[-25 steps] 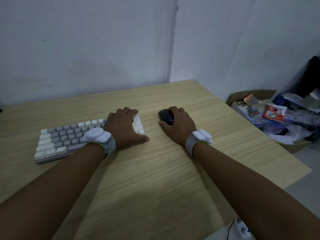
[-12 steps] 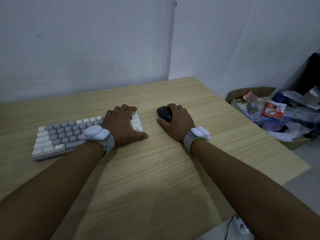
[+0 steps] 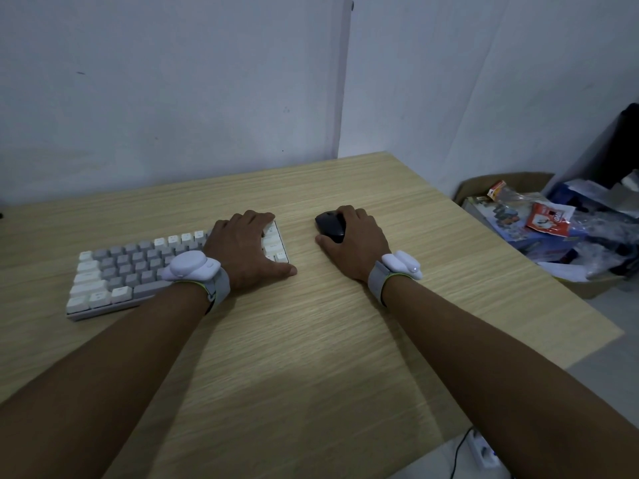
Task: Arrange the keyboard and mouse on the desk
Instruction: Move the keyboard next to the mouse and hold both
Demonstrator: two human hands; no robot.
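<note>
A compact white and grey keyboard [image 3: 131, 267] lies on the left half of the wooden desk [image 3: 311, 340], slightly askew. My left hand [image 3: 247, 248] grips its right end, fingers over the far edge and thumb along the near edge. A black mouse [image 3: 330, 225] sits just right of the keyboard with a gap of bare wood between them. My right hand [image 3: 356, 242] rests over the mouse, fingers on its right side and thumb on the left. Both wrists wear white strapped devices.
The desk stands in a corner against white walls. An open cardboard box [image 3: 511, 188] full of packets and papers sits on the floor past the desk's right edge. A power strip with a cable [image 3: 482, 451] lies on the floor at the near right.
The keyboard, mouse and both hands sit slightly higher and further left in view than a second ago, mostly from head movement. Both grips look the same.
</note>
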